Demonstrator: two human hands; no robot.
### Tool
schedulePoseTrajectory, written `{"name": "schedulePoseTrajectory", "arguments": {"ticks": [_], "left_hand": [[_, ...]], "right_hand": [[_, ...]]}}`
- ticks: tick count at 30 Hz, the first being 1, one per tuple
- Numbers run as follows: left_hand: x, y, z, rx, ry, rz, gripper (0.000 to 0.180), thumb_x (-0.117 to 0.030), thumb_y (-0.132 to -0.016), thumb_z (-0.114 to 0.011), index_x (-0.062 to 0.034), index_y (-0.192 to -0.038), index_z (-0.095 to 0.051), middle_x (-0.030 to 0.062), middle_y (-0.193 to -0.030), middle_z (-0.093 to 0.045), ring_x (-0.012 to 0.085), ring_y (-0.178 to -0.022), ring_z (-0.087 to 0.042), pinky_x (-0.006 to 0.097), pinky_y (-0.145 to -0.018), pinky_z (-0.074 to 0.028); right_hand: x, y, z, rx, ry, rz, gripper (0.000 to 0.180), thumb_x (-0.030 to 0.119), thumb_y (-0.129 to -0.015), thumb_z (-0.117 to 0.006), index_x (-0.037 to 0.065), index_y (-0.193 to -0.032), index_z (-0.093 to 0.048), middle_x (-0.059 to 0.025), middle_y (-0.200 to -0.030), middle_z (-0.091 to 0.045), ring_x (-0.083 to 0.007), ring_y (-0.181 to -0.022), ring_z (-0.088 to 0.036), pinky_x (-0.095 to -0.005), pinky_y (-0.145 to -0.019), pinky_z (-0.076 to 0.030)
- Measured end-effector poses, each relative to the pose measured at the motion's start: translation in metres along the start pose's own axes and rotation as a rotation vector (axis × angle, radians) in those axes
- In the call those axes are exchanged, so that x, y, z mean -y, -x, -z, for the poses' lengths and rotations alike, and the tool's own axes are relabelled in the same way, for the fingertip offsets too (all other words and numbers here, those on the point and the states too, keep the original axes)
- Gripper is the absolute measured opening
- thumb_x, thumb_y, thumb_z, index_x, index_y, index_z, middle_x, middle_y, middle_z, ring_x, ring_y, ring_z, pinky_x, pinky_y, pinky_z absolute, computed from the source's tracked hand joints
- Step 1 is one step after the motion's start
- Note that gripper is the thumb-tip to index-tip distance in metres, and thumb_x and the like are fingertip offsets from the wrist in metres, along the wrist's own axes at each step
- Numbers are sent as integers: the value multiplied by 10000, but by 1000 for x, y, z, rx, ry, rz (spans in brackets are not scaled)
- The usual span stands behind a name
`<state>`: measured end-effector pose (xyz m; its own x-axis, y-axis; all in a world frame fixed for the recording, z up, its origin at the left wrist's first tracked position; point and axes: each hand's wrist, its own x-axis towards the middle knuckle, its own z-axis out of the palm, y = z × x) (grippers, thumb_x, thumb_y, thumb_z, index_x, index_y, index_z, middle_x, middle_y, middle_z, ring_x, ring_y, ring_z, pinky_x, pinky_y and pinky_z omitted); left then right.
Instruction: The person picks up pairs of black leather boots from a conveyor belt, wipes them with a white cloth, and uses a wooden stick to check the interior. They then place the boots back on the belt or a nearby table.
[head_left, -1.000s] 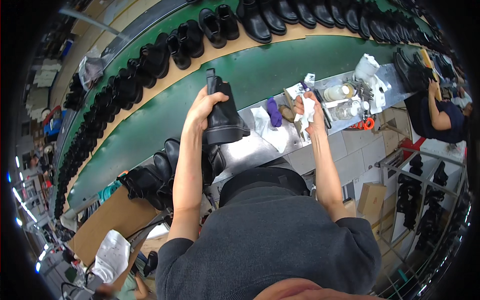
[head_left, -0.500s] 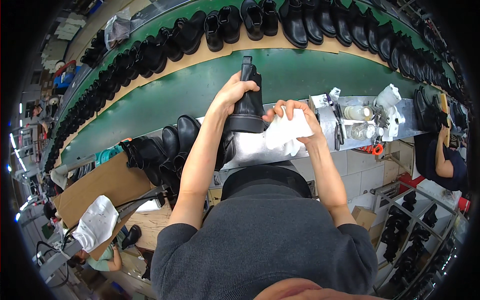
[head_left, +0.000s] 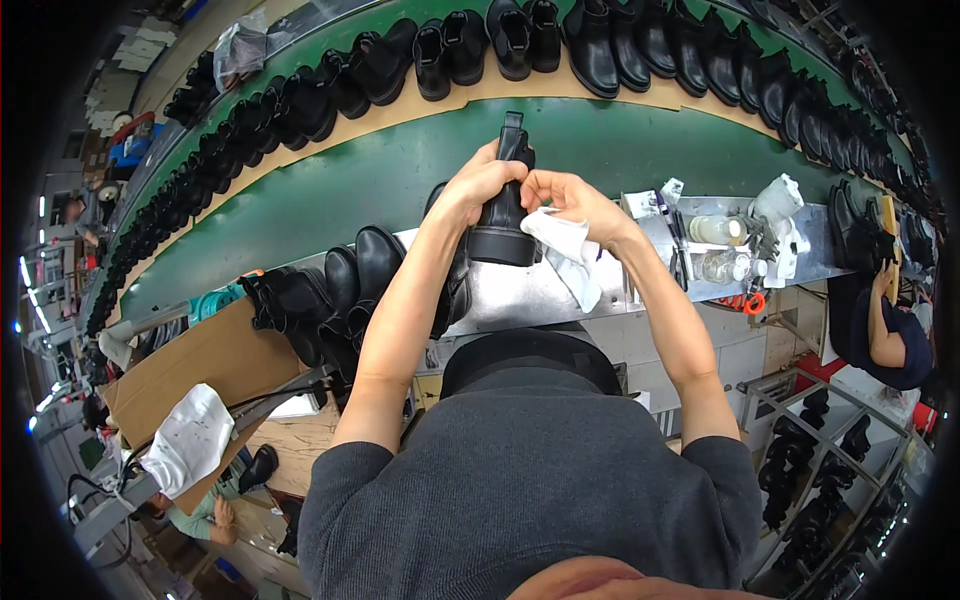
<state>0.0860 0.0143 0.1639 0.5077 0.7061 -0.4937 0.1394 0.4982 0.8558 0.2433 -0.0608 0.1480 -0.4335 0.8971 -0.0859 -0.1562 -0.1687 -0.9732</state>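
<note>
The left hand (head_left: 487,180) is gripping a black boot (head_left: 503,205) above the tabletop (head_left: 530,290); the right hand (head_left: 568,198), touching it, is clutching a white cloth (head_left: 570,255).

left hand (head_left: 482,183): raised far centre, fingers curled closed in a grip | right hand (head_left: 568,200): just beside it, fingers pinched | both forearms bare, converging

Metal bench (head_left: 520,295) — black boots (head_left: 360,270), two clear jars (head_left: 715,245); green conveyor belt (head_left: 330,190) — boot rows (head_left: 600,35)
</note>
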Motion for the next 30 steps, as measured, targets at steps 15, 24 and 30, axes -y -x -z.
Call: {"name": "schedulePoseTrajectory", "arguments": {"ticks": [15, 24, 30], "left_hand": [[1, 5, -3, -60, -73, -15, 427, -28, -706, -597, -5, -1126, -525, 127, -935, -567, 203, -781, -572, 296, -664, -488], [-1, 5, -8, -43, 17, 37, 431, -59, -702, -625, -33, -1119, -521, 101, -885, -560, 196, -755, -569, 319, -665, -499], [6, 20, 10, -96, 131, -8, 440, 18, -726, -558, -4, -1164, -527, 113, -906, -596, 215, -765, -616, 308, -684, -528]], "right_hand": [[-15, 17, -26, -305, 167, 62, 160, 120, -796, -697, 37, -843, -569, 27, -731, -566, -28, -666, -511, -191, -575, -406], [-63, 72, 3, -490, 19, -60, 113, 82, -840, -636, 30, -937, -610, 0, -785, -618, -54, -689, -565, -213, -605, -444], [-117, 162, 98, -1568, 249, 112, 257, 31, -840, -545, -8, -1093, -569, -105, -951, -639, -195, -901, -608, -296, -760, -493]]}}
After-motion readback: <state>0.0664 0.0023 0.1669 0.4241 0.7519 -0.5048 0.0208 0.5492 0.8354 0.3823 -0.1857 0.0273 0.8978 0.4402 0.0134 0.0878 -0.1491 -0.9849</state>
